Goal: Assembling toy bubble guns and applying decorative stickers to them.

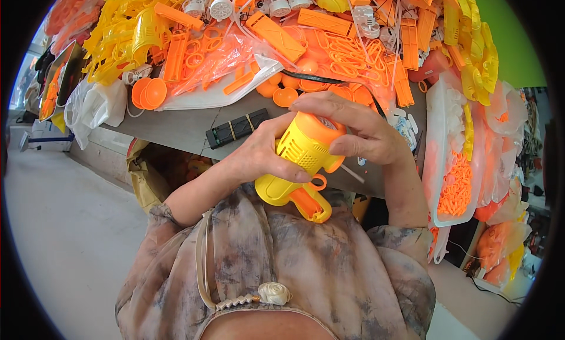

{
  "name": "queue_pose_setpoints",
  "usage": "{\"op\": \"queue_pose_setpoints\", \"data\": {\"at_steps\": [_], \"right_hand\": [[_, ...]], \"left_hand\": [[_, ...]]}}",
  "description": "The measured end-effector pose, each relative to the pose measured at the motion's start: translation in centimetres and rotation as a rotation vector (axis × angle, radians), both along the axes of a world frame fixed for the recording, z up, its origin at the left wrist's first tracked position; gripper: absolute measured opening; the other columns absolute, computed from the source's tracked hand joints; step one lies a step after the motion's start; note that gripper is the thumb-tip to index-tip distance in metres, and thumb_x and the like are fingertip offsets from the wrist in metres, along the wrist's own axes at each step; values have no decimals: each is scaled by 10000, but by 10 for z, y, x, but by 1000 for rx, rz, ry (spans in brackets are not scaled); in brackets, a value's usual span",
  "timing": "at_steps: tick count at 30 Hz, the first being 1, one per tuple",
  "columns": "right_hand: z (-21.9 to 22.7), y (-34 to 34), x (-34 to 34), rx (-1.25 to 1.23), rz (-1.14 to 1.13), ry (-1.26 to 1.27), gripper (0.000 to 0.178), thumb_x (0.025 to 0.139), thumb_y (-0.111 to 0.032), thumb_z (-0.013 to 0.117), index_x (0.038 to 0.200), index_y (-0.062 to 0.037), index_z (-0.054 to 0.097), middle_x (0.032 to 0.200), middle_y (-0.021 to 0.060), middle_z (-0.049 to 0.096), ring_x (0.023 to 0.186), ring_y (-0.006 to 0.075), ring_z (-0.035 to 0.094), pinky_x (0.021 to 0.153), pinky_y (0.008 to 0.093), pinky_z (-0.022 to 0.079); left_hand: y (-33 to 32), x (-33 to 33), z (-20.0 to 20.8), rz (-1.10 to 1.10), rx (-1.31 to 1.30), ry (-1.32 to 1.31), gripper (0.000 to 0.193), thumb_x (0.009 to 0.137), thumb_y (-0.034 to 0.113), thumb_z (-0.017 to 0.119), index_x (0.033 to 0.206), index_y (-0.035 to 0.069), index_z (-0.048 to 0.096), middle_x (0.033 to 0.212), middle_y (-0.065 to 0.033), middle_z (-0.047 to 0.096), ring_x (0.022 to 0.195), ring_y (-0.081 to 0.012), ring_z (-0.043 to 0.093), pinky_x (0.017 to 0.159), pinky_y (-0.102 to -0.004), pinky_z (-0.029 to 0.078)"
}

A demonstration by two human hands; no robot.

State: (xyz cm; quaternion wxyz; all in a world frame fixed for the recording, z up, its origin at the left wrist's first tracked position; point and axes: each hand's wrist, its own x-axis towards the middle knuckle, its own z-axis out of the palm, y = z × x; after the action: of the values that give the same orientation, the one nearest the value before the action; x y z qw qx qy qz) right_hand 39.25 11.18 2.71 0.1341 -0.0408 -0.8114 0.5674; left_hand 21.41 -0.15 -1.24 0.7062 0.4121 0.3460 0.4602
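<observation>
Held above my lap is a yellow-and-orange plastic toy gun (303, 146) with a slotted, perforated barrel. My left hand (259, 154) wraps round the barrel's side, thumb lying across the yellow shell. At the upper end, my right hand (368, 131) grips the orange end ring (318, 127), fingers over the top and thumb against its side. White or grey parts show inside that ring. The toy's handle points down toward me, and an orange hollow (309, 201) is visible in it. A small orange loop (318, 181) sits near the handle.
A dark rectangular block with bands (237, 128) lies on the grey table (176, 131). Beyond it are heaped orange strips (275, 37), yellow shells (146, 34), round orange cups (154, 93) and white motor-like units (220, 8). At right, a translucent bin (434, 163) holds small orange pieces.
</observation>
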Motion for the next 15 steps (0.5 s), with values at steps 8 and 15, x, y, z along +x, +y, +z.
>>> {"op": "queue_pose_setpoints", "data": {"at_steps": [8,15], "right_hand": [[-19,-13,6,-236,70,-33,622,851,-394,580,1300,20,466,1303,160,451,1230,282,412,1029,369,293],[-40,-45,14,-183,-68,38,612,895,-455,486,1302,3,467,1320,188,427,1253,317,385,1054,399,260]], "left_hand": [[-17,5,-16,-22,-59,4,675,584,170,780,1178,11,502,1046,-70,581,969,-159,568,856,-301,454],[-25,6,-18,-66,-106,-4,690,587,175,779,1193,15,490,1107,-75,538,1041,-163,518,903,-302,415]]}}
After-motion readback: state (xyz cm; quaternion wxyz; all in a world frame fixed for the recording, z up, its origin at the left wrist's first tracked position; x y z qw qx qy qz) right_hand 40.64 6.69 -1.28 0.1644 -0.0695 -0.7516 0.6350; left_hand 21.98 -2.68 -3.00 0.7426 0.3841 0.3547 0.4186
